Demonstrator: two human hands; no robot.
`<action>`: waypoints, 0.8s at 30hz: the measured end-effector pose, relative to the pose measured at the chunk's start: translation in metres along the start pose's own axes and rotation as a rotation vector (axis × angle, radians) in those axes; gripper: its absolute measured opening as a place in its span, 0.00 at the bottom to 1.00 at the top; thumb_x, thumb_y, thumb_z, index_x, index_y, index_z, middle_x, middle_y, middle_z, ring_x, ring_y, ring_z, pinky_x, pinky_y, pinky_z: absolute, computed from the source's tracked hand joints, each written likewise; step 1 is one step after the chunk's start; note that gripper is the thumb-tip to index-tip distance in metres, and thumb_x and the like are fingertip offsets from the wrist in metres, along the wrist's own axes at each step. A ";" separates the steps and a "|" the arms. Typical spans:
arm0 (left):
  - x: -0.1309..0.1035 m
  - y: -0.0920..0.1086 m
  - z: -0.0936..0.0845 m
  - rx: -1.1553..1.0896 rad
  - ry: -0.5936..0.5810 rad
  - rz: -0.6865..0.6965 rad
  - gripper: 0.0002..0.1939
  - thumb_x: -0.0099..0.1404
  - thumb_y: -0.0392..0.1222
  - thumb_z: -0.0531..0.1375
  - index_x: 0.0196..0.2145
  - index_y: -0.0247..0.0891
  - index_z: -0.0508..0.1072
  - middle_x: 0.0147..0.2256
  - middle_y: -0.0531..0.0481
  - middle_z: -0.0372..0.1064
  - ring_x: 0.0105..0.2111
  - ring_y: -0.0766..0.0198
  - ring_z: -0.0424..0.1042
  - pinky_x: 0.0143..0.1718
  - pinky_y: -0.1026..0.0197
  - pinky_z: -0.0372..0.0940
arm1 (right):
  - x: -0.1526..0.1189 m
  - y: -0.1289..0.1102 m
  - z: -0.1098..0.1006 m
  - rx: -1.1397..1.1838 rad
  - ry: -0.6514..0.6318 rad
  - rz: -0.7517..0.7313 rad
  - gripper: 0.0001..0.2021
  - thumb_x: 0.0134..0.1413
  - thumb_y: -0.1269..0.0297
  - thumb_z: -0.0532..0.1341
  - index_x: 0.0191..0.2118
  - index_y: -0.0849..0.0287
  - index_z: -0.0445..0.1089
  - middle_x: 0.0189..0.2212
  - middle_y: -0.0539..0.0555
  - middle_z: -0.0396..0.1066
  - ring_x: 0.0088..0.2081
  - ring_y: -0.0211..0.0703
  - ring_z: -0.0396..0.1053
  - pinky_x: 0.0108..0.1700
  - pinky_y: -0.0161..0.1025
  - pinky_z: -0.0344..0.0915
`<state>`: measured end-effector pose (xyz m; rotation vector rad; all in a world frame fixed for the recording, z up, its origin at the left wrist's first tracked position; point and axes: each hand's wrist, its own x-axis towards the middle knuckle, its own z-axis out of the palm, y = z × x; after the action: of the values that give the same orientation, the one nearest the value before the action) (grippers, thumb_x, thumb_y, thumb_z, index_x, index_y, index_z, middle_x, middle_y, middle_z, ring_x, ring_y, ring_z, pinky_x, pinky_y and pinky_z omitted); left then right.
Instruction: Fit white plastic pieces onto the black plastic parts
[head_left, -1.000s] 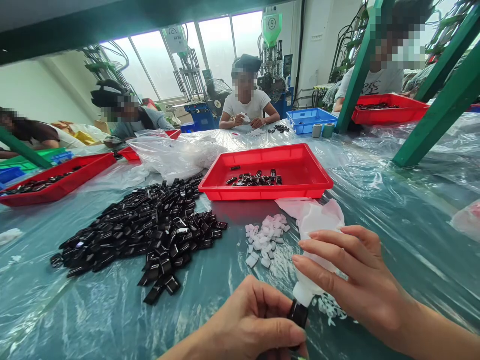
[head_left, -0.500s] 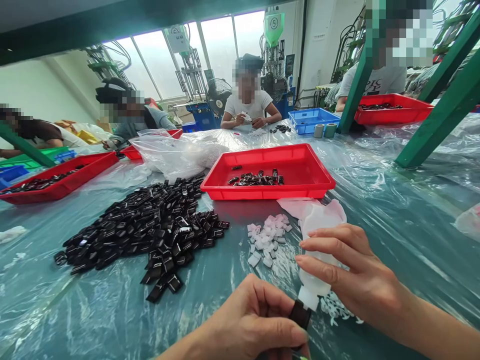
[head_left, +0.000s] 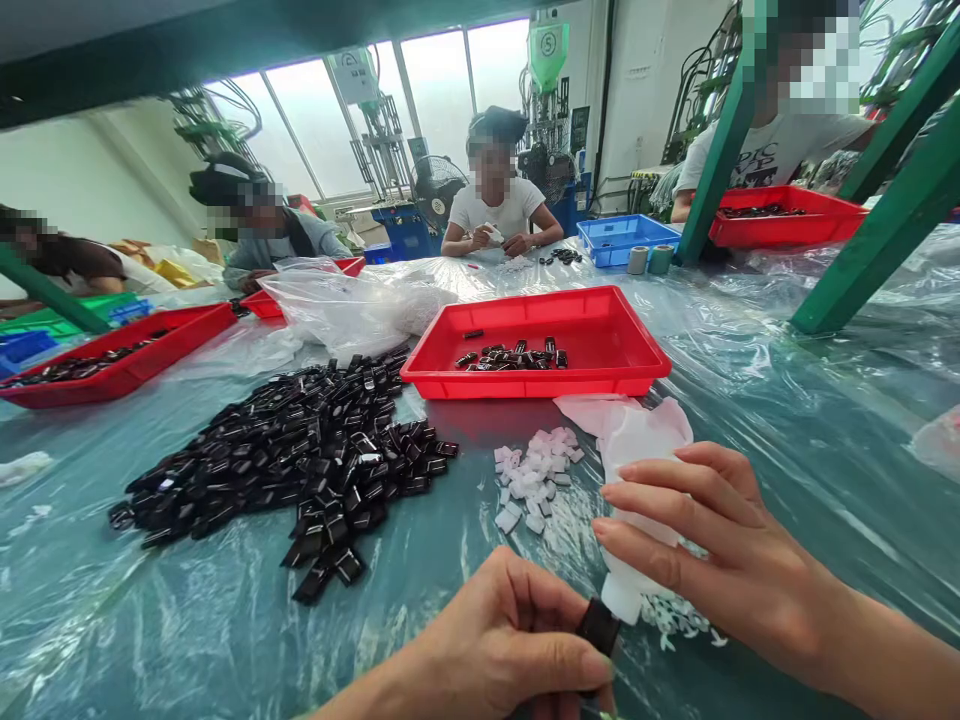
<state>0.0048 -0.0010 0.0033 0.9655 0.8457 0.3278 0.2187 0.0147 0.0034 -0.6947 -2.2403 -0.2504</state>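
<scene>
My left hand [head_left: 525,635] pinches a small black plastic piece [head_left: 598,628] between thumb and fingers near the bottom edge of the view. My right hand [head_left: 720,540] is wrapped round a translucent white squeeze bottle [head_left: 637,520], tipped with its neck downward. The bottle's white cap end meets the upper edge of the black piece; its tip is hard to make out. Small flat white pieces [head_left: 536,480] lie in a loose heap beyond my left hand. Behind the bottle's neck are tiny white bits [head_left: 679,618], partly hidden by my right hand.
A big pile of black pieces [head_left: 300,450] spreads at the left. A red tray [head_left: 536,383] with some black pieces stands ahead, with a clear plastic bag [head_left: 330,305] beside it. Green posts [head_left: 870,210] rise at the right. Several co-workers sit around the plastic-covered table [head_left: 187,630].
My right hand has shifted slightly, its index finger lifting off a little; the bottle's neck has moved slightly right. My left hand stays nearly still. The co-worker at the right has moved an arm outward.
</scene>
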 end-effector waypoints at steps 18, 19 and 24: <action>0.004 -0.001 0.005 -0.095 0.120 0.099 0.15 0.45 0.42 0.68 0.30 0.29 0.77 0.23 0.47 0.69 0.20 0.67 0.69 0.18 0.70 0.63 | -0.001 0.020 0.014 0.173 0.122 0.629 0.15 0.49 0.67 0.59 0.45 0.55 0.68 0.41 0.55 0.72 0.43 0.50 0.69 0.44 0.47 0.62; 0.004 0.000 0.005 -0.090 0.139 0.110 0.15 0.45 0.42 0.69 0.30 0.30 0.77 0.23 0.47 0.69 0.20 0.67 0.69 0.19 0.70 0.63 | -0.003 0.028 0.014 0.191 0.148 0.761 0.16 0.47 0.62 0.61 0.45 0.55 0.67 0.41 0.55 0.72 0.42 0.52 0.69 0.43 0.48 0.64; 0.005 0.000 0.006 0.005 0.197 0.167 0.12 0.45 0.38 0.68 0.29 0.31 0.78 0.25 0.48 0.68 0.19 0.72 0.63 0.20 0.70 0.62 | -0.018 0.077 0.018 0.183 0.268 1.054 0.13 0.46 0.58 0.60 0.38 0.58 0.65 0.31 0.57 0.73 0.29 0.49 0.72 0.28 0.44 0.69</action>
<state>0.0125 -0.0018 0.0026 1.0228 0.9467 0.5715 0.2602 0.0784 -0.0246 -1.5075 -1.3765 0.3594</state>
